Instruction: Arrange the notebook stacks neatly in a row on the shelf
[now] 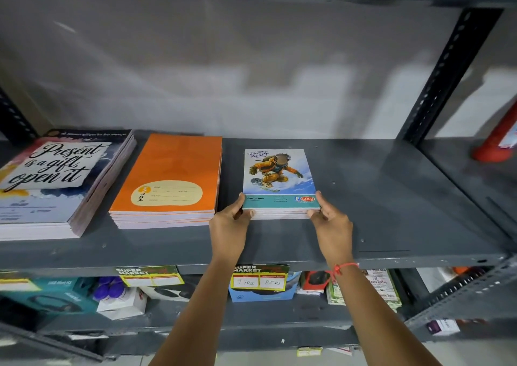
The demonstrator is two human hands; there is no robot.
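Shelf [391,197], grey metal, with three notebook stacks in a row toward its left end. Left hand [230,220] and right hand [330,220] clamped on the two front corners of the snowboarder stack [279,181], flat near mid-shelf. Orange stack [170,178] just beside it on the left; lettered stack [56,181] at the far left edge. Red object [498,141] on the neighbouring shelf, well apart. Price tags [260,280] along the front lip.
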